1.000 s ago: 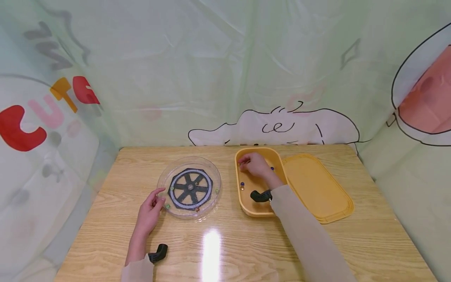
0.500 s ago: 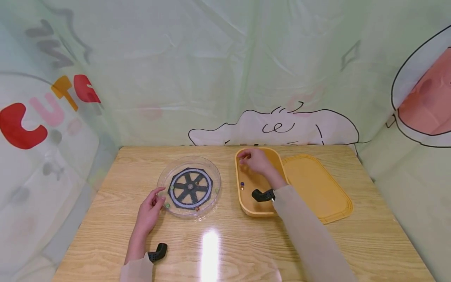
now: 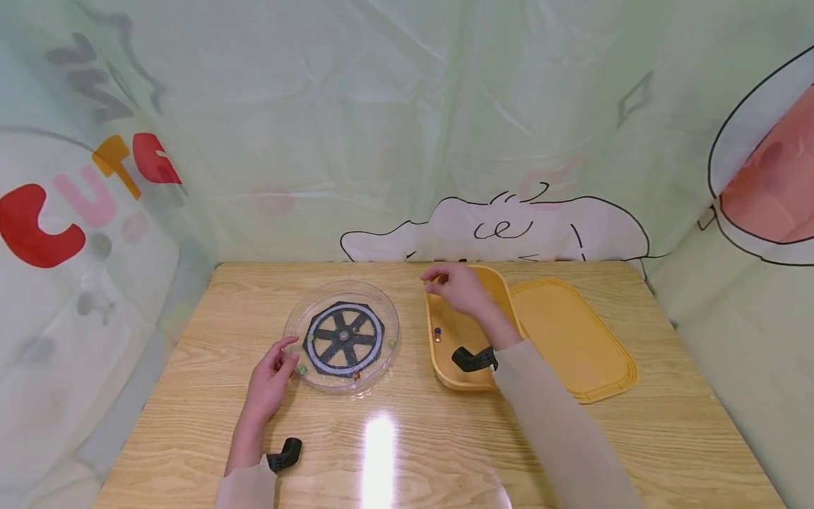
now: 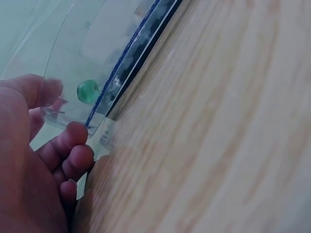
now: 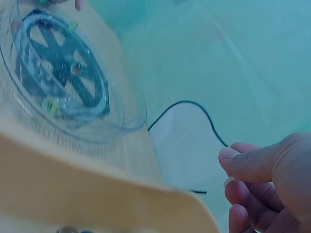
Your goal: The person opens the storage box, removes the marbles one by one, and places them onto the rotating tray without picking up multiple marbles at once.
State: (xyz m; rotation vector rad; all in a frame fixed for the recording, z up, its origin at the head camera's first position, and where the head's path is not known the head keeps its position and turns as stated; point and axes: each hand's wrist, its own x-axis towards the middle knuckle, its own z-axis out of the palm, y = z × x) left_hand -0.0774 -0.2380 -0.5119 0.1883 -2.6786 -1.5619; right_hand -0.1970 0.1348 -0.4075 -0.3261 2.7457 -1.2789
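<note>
My left hand (image 3: 270, 382) holds the near left rim of a clear round dish (image 3: 375, 293); its fingers curl about the dish's edge in the left wrist view. Inside the dish are several glass marbles, among them a green marble (image 4: 88, 91) near my fingertips. Under the marbles shows a dark wheel-shaped pattern (image 3: 344, 338). Over the far left rim of a yellow bin (image 3: 467, 385), my right hand (image 3: 461, 286) has thumb and fingertips drawn together. They pinch what looks like a small marble, mostly hidden by the fingers. A blue marble (image 3: 437, 331) and an amber marble (image 3: 437, 338) lie in the bin.
A flat yellow lid (image 3: 575, 339) lies right of the bin on the wooden table (image 3: 318, 445). Printed cloth (image 3: 318, 141) hangs close behind the table's far edge and at its sides. Wood surface separates dish and bin.
My right hand has risen from inside the bin and moved up and slightly left to its far left rim. The left hand and the dish have stayed put.
</note>
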